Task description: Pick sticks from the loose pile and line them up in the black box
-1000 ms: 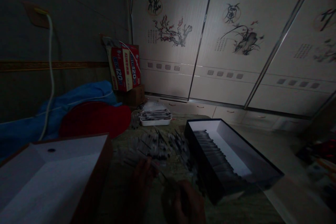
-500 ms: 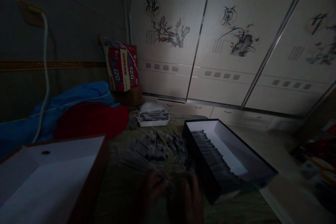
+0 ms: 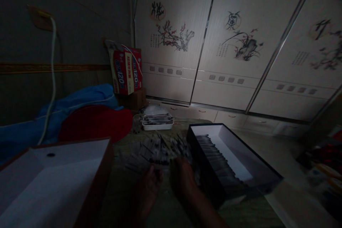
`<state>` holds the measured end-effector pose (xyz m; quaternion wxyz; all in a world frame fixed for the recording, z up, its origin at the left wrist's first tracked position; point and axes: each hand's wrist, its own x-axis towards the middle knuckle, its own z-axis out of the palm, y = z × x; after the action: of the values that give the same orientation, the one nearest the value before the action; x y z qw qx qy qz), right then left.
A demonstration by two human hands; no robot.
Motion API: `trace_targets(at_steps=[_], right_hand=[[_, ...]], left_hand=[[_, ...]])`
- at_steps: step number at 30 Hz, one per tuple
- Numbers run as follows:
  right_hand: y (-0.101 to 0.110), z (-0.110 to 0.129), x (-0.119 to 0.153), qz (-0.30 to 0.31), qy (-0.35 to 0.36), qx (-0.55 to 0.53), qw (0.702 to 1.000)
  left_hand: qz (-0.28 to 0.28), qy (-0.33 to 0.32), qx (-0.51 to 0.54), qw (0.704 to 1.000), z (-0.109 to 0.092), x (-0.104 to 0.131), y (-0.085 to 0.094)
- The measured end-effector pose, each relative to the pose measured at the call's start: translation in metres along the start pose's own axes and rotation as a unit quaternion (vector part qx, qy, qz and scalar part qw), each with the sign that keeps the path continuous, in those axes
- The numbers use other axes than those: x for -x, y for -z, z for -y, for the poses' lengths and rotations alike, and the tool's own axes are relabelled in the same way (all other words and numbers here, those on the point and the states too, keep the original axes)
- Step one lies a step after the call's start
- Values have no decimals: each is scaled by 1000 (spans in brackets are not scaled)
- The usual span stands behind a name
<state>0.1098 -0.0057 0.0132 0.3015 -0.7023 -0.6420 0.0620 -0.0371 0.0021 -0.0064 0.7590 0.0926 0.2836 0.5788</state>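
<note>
Dark-tipped, pen-like sticks (image 3: 157, 149) lie in a loose pile on the table (image 3: 125, 199). At the pile's near left edge is my left hand (image 3: 149, 185), its fingers curled; what they hold, if anything, is too dark to tell. My right hand (image 3: 183, 176) reaches the near right side of the pile, fingers bent down and blurred. Right of it, a dark-rimmed box (image 3: 253, 156) holds a row of similar sticks (image 3: 219, 160) in clear sleeves. Behind the pile, a white tray (image 3: 157, 127) holds more sticks.
A large open box (image 3: 64, 174) with white inside stands at the left. Behind it lie a red round item (image 3: 93, 124) and blue cloth (image 3: 88, 96). A red carton (image 3: 127, 71) stands near the wall, beside white cabinet doors (image 3: 171, 85). A white cable (image 3: 53, 64) hangs left.
My right hand has moved forward and left to the pile, its forearm now showing. My left hand has shifted slightly left, apart from the right. The view has tilted slightly.
</note>
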Motion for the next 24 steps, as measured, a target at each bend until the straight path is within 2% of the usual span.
trace_targets(at_steps=[4, 9, 13, 17, 19, 20, 22, 23, 24], right_hand=[[-17, -1, -18, 9, 0, 14, 1000], [-23, 0, -23, 5, 0, -7, 1000], [-16, -2, -15, -9, -2, -73, 997], [2, -4, 5, -21, 5, -169, 985], [12, -3, 18, -8, -17, -282, 959], [15, -2, 24, 1, -42, -362, 931], [21, 0, 35, 10, -99, -512, 853], [22, 0, 40, 4, -123, -551, 825], [24, 1, 43, -9, -137, -556, 820]], left_hand=[[-22, -19, -32, 999, 3, 2, -6], [-38, -31, -49, 998, 4, 6, -16], [-9, -30, -49, 998, 4, 8, -16], [7, -38, -55, 998, 6, 10, -18], [25, -36, -72, 996, 7, 11, -20], [36, -35, -86, 995, 8, 11, -20], [57, -33, -117, 991, 8, 13, -21], [63, -35, -131, 989, 9, 14, -21], [67, -37, -143, 987, 9, 14, -21]])
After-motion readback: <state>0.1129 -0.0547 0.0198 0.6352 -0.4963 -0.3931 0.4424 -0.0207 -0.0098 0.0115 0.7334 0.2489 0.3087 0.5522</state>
